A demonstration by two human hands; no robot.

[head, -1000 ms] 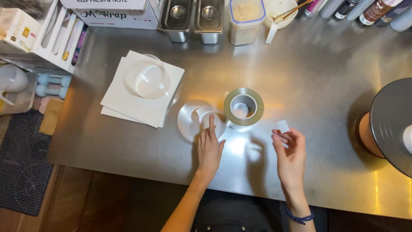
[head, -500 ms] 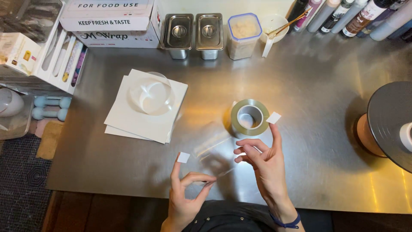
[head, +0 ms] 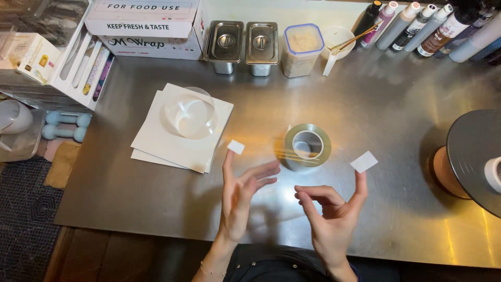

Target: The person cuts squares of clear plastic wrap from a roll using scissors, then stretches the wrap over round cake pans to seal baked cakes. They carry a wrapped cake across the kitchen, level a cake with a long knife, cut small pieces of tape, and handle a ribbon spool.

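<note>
Left hand (head: 241, 196) and right hand (head: 331, 216) raised, fingers spread, a white tab (head: 236, 147) stuck on each forefinger tip; tape roll (head: 307, 145) waits on the bench (head: 365, 104); nothing applied yet.

Bare forearms, a thin bracelet on the left wrist (head: 209, 270), a dark garment below

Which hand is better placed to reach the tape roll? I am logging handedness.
Probably the left hand: its fingertips sit just beside the tape roll, while the right hand is lower and farther.
</note>
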